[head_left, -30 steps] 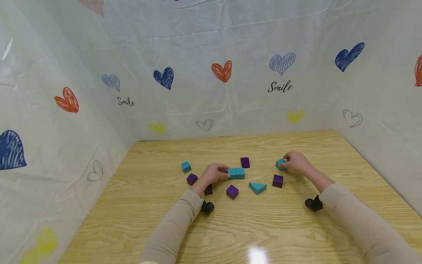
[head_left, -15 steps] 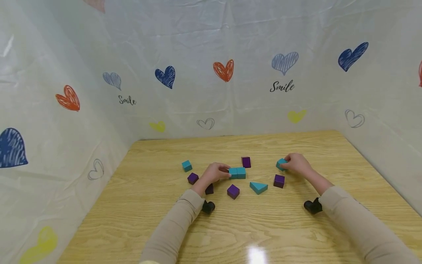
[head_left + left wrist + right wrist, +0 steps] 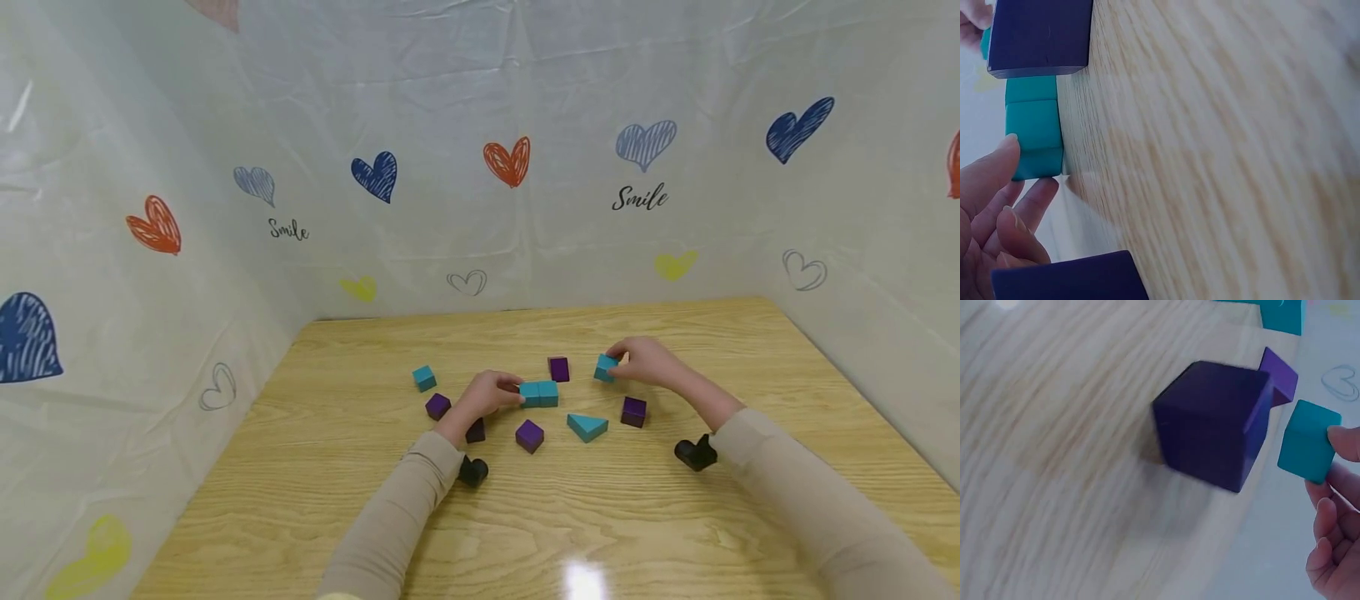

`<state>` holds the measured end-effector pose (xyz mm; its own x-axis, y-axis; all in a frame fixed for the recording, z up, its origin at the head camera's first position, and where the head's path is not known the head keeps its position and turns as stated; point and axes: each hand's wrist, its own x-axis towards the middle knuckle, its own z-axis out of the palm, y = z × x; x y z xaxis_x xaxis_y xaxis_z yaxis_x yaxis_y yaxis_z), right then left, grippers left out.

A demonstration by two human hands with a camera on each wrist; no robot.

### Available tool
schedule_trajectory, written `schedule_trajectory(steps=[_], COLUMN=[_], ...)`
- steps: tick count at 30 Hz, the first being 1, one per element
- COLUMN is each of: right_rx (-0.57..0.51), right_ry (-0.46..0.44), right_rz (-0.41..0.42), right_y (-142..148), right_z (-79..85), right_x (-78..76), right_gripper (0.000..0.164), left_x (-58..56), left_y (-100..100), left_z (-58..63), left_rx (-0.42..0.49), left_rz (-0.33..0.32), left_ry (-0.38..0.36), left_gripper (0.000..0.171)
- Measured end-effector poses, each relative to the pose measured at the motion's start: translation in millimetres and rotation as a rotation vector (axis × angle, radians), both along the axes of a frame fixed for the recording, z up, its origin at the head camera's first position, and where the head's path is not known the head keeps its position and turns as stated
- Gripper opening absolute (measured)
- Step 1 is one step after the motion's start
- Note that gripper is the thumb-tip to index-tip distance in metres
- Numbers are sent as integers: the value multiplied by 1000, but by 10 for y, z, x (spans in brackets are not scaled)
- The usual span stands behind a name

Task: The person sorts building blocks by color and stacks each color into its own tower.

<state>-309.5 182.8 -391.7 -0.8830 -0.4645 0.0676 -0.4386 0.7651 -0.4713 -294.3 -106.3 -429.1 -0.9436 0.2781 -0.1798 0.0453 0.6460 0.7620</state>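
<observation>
The right hand [image 3: 648, 363] pinched a smooth turquoise cube [image 3: 604, 368] between its fingers, right of and slightly beyond two touching turquoise cubes [image 3: 542, 394] on the wood-grained bench [image 3: 555, 517]; their row ran left to right, its left end gripped by the left hand [image 3: 483, 394].

Soft, even light is filling the head view, while a white glare spot [image 3: 584, 580] is shining on the wooden desk [image 3: 540, 508] at the bottom. The wrist views are looking hazier and cooler; in the right one, a dark purple block [image 3: 1210, 425] is casting a faint shadow [image 3: 1149, 449] and blurring slightly.
</observation>
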Motion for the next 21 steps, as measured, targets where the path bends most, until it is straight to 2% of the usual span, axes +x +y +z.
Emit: schedule_trajectory(steps=[8, 21], right_rx=[0, 37], right_ry=[71, 137], right_rz=[187, 332], right_y=[-305, -680], right_z=[7, 4], right_x=[-48, -84], right_gripper=[31, 26], left_x=[6, -24], left_y=[-3, -14], left_z=[6, -11], left_rx=[-3, 19], left_rz=[1, 10], left_ry=[1, -21], left_gripper=[37, 37])
